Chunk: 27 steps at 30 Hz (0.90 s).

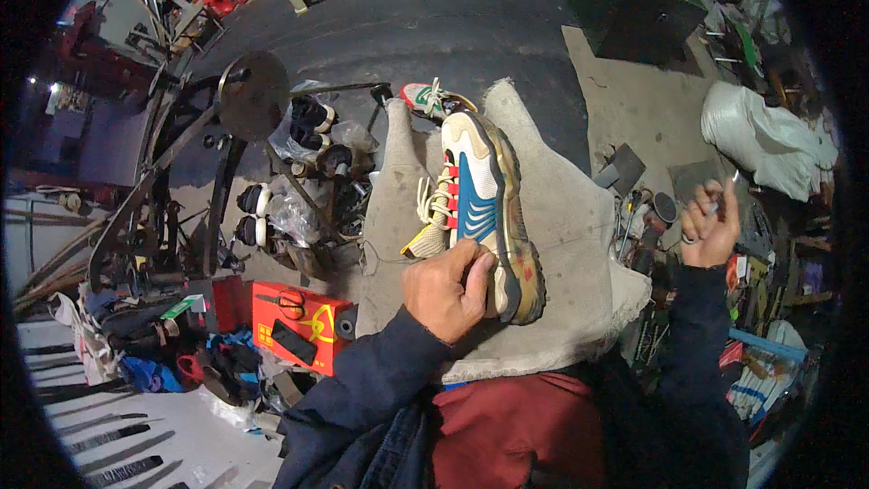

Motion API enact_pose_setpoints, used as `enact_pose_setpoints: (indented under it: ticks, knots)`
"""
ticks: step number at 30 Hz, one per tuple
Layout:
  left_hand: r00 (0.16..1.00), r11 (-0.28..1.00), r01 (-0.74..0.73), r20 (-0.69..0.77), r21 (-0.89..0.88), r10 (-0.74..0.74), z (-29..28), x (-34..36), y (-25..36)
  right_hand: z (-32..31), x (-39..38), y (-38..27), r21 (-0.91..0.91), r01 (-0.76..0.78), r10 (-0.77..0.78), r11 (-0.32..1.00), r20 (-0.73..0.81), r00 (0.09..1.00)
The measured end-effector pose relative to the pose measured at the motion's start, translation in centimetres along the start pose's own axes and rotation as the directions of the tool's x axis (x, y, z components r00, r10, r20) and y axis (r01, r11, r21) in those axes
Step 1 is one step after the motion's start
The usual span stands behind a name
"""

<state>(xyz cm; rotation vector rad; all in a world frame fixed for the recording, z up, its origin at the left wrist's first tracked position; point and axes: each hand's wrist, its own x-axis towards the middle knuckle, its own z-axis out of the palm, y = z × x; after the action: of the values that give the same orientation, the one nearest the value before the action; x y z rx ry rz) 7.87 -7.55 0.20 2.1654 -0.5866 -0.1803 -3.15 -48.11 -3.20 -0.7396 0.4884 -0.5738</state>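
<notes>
A sneaker [477, 183] in white, blue and red with cream laces lies on its side across the grey cloth [579, 244] on my lap, toe pointing away. My left hand [448, 292] is closed on its heel end, thumb against the sole edge. Off to the right, over the tools, my right hand [710, 225] is raised with curled fingers. It holds a thin white-tipped stick [735, 177], whose kind I cannot make out. Beyond the toe sits another shoe [436, 98], red, green and white with pale laces, partly hidden.
At left stands a metal frame with a round dark disc [253, 96]; dark shoes [255, 201] lie beside it. A red box [300, 326] carries scissors [288, 302] and a black phone [294, 342]. A green cabinet [634, 4] and a white sack [760, 138] are far right.
</notes>
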Motion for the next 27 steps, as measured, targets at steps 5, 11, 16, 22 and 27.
enact_pose_setpoints:
  ticks: [5,11,16,22,27]
  knots:
    - [1.0,0.999,0.003,-0.004,-0.048,-0.003,0.2,0.0,-0.3,0.4,-1.9,-0.1,-0.203,0.149,-0.208,0.968,-0.31,0.928]
    - [0.998,0.985,0.037,0.046,-0.17,-0.03,-0.1,-0.1,-0.4,12.0,-9.6,9.2,-0.722,0.62,0.008,0.305,0.654,0.757]
    - [0.958,0.719,0.244,0.045,-0.651,-0.284,-1.9,-1.2,-1.5,13.1,-9.5,7.9,-0.875,0.405,0.406,0.265,0.482,0.776]
    - [0.926,0.413,0.115,-0.052,-0.903,-0.373,-6.5,-1.0,-6.0,14.6,-11.1,8.7,-0.616,-0.18,0.564,0.767,0.514,0.646]
    - [0.952,0.319,0.012,-0.087,-0.948,-0.295,-10.7,-1.5,-9.1,14.6,-11.3,10.8,-0.676,0.667,0.345,0.313,0.735,0.583]
